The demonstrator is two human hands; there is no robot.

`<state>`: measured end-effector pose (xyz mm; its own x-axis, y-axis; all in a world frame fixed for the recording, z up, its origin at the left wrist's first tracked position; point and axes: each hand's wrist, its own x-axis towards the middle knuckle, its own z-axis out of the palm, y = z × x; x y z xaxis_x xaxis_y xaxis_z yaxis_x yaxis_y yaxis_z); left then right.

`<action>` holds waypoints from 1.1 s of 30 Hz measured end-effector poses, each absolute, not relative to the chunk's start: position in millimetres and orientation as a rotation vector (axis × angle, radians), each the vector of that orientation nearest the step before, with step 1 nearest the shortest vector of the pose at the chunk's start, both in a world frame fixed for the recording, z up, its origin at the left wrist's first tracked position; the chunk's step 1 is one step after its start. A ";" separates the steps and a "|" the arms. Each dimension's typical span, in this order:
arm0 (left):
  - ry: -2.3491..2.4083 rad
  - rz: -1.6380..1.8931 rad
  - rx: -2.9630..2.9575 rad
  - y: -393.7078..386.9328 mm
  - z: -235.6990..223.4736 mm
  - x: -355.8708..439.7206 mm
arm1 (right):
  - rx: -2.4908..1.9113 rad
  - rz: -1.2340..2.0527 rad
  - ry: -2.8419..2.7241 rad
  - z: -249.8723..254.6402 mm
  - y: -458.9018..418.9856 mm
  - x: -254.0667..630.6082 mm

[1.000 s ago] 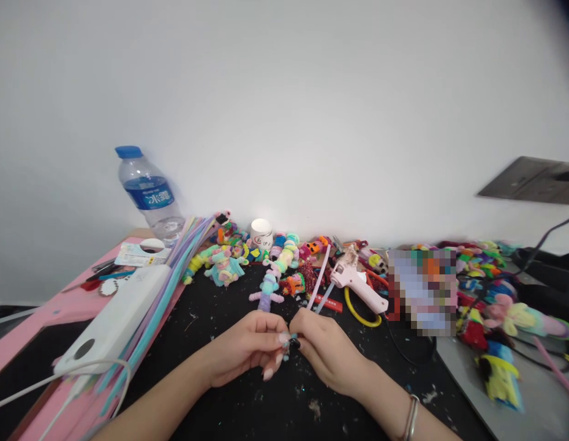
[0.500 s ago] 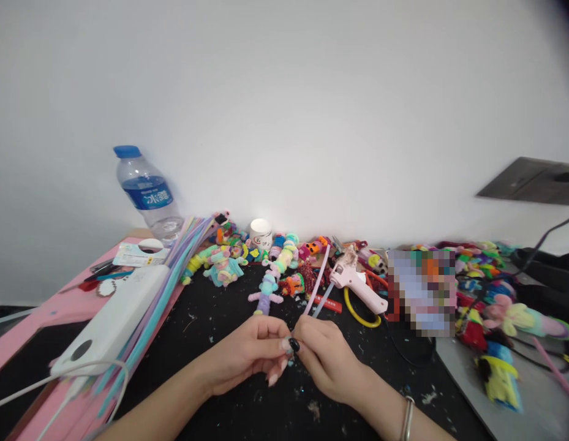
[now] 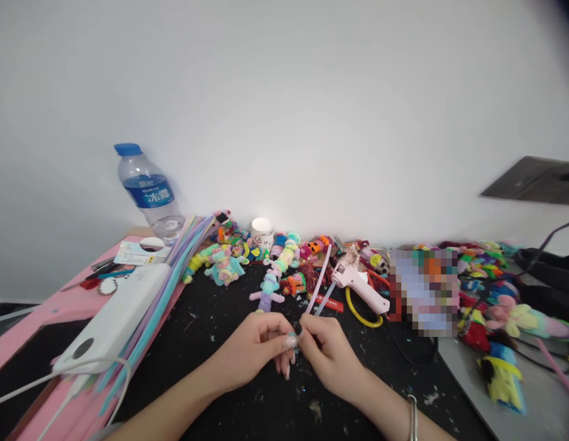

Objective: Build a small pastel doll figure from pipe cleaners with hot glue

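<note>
My left hand (image 3: 261,344) and my right hand (image 3: 329,355) meet over the black mat, fingertips nearly touching. Both are closed in a pinch. A tiny pale-blue bit shows at the left fingertips, too small to name; whatever the right fingers grip is hidden. Just behind the right hand are a pink fuzzy stem (image 3: 319,278) and a translucent glue stick (image 3: 325,298) that runs into the pink hot glue gun (image 3: 361,285). Beyond my left hand lies a purple-and-blue fuzzy doll (image 3: 266,294).
Pastel fuzzy stems (image 3: 167,300) and a white power strip (image 3: 112,318) lie at left, near a water bottle (image 3: 149,193). A paper cup (image 3: 262,231) and several colourful fuzzy figures line the wall. More figures, including a yellow-and-blue one (image 3: 504,376), sit on the grey surface at right.
My fingertips have drawn slightly apart, the right hand shifting a little to the right. The left fingers are a bit more curled. Objects on the table stay in place.
</note>
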<state>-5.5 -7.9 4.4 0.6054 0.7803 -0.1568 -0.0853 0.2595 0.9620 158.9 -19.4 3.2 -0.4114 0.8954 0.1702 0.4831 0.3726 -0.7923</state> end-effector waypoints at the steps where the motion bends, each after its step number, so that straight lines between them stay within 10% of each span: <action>1: 0.728 0.660 1.170 -8.2 4.9 -5.2 | -1.199 0.898 -2.014 2.8 -18.8 158.3; 33: 0.849 0.708 1.393 -8.7 8.3 -5.9 | -1.270 0.975 -1.922 1.7 -19.3 155.8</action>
